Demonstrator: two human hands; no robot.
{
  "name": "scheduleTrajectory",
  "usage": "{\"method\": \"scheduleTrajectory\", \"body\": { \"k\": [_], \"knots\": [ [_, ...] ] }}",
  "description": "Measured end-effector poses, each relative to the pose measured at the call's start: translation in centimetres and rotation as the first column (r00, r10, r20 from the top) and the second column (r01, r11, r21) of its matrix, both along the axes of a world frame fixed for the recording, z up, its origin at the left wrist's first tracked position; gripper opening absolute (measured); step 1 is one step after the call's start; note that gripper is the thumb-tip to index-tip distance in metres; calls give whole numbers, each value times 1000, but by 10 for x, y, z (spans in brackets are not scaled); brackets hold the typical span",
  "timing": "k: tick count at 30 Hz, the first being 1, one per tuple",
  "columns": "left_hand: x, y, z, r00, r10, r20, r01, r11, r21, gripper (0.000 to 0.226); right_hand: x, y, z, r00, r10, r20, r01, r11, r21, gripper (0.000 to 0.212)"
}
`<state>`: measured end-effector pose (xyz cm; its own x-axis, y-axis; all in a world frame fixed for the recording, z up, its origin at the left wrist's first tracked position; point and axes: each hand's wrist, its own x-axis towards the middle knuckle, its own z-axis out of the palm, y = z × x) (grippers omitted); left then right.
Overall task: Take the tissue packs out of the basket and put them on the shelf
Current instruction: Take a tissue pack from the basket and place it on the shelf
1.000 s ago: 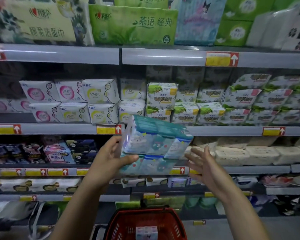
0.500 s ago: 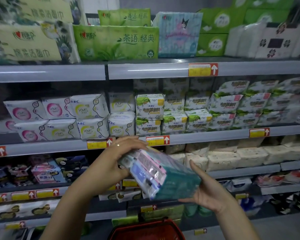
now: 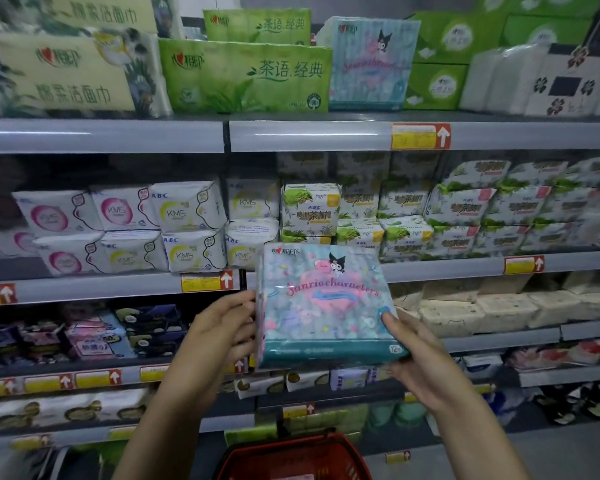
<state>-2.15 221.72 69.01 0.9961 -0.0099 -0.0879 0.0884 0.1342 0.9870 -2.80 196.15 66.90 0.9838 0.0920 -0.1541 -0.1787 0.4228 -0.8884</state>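
From the head camera, both hands hold a pale blue plastic-wrapped tissue pack with pink cartoon print upright before the grey metal shelves — left hand grips its left edge, right hand cups the lower right corner. The red plastic basket sits below.

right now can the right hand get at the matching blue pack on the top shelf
Probably not freely: the right hand and left hand both grip the held tissue pack. Nothing stands before the matching blue pack, though.
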Motion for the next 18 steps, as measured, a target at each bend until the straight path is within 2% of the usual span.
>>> {"method": "scheduleTrajectory", "body": {
  "k": [1, 3, 5, 8, 15, 18],
  "knots": [
    [-2, -1, -1, 999, -14, -34, 13, 999, -45, 25, -1, 3, 2, 1000, -15, 24, 15, 1000, -24, 96],
    [-4, -3, -3, 999, -14, -45, 12, 999, -40, 30, -4, 10, 6, 996, -33, 87, 40, 995, -88, 102],
    [-4, -1, -5, 999, 5, -41, -7, 999, -45, 36, -7, 17, 9, 988, -32, 152, 52, 990, -134, 99],
    [-4, 4, -5, 998, 30, -48, -34, 997, -75, 31, -12, 27, 14, 976, -16, 215, 53, 984, -169, 88],
    [1, 21, 4, 1000, -19, -18, 17, 995, -103, 48, -17, 41, 19, 972, -36, 233, 83, 977, -196, 89],
    [6, 25, 7, 999, -42, -9, 40, 992, -119, 49, -19, 42, 22, 966, -50, 252, 103, 975, -198, 85]
  ]
}}
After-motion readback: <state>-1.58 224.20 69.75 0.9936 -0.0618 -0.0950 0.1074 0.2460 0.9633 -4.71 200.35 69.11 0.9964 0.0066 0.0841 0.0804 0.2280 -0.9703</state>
